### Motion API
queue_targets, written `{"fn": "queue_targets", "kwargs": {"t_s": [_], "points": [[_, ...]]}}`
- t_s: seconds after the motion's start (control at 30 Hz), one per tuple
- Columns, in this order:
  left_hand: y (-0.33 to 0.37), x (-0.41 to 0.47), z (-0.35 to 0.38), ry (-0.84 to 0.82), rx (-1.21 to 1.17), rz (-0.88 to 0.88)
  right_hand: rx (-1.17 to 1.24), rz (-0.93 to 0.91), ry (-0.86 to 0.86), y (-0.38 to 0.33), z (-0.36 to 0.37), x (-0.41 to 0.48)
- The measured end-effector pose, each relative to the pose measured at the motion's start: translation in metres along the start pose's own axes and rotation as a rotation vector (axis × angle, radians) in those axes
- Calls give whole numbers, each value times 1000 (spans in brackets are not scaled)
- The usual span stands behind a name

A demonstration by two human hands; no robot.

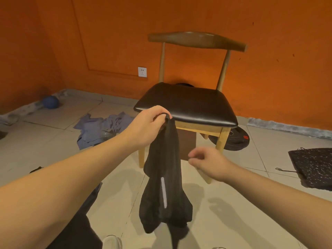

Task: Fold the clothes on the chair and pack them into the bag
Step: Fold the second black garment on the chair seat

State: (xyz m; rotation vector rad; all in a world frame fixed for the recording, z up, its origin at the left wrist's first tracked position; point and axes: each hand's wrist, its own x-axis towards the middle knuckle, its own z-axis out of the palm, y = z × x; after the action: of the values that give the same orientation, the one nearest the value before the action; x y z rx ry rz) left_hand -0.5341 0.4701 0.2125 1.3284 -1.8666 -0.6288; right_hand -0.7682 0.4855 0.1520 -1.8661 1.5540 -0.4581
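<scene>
The person stands in front of the chair (188, 105). The left hand (152, 124) is just in front of the front edge of the seat. Its fingers are curled tight round the top of a black piece of clothing (165, 177), which is bunched up in the fist.

The clothing hangs straight down from that hand. It looks long and thin. It goes down past the seat, in front of the chair legs, and its bottom end is low, near the person's feet. A pale stripe runs down it.

The right hand (210, 162) is lower than the seat and a bit to the right. Its fingers are bent a little and loose, and it holds nothing. It is just beside the hanging clothing, on its right side, but not touching it.

So the clothing runs up and down, with the left hand at the top, and the right hand is the free one close by. I think it needs to go sideways to the cloth and take another edge. Then both hands can spread it out to fold it.

Some blue clothes (100, 128) lie in a heap on the floor, left of the chair. I cannot tell where the bag is.
</scene>
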Motion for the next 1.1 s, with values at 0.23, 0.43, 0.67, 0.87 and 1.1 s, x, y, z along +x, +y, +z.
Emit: {"fn": "queue_targets", "kwargs": {"t_s": [0.23,0.43,0.67,0.87,1.1], "points": [[16,-7,7,-269,-93,-41,366,-178,86,-34,-9,8],[13,-5,7,-274,-130,-14,318,-138,-176,-25,5,11],[6,-3,7,-271,-89,-14,122,-125,-139,-19,10,11],[-11,-1,2,-291,116,-53,362,-29,-27,-11,0,6],[-25,-5,-2,-519,247,-84,451,-3,117,-10,-11,11]]}}
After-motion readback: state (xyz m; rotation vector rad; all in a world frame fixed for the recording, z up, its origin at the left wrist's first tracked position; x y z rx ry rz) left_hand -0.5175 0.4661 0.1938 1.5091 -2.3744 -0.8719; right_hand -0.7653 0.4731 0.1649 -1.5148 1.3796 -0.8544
